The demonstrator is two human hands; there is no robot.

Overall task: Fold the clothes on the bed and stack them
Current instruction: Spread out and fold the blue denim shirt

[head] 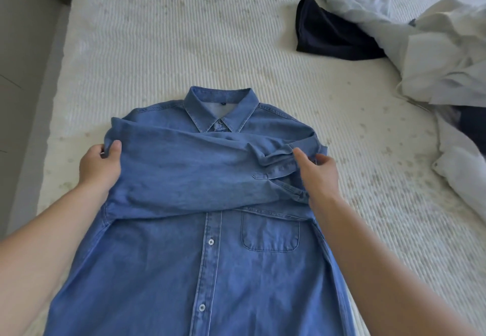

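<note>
Denim shirt point(210, 270) on ribbed cream bedspread point(184, 46)

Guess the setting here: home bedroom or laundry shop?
Most likely a home bedroom. The denim shirt lies flat on a bed with a ribbed cream cover, a loose pile of white clothes and a dark garment wait on it, and the bed's edge meets a plain floor.
</note>
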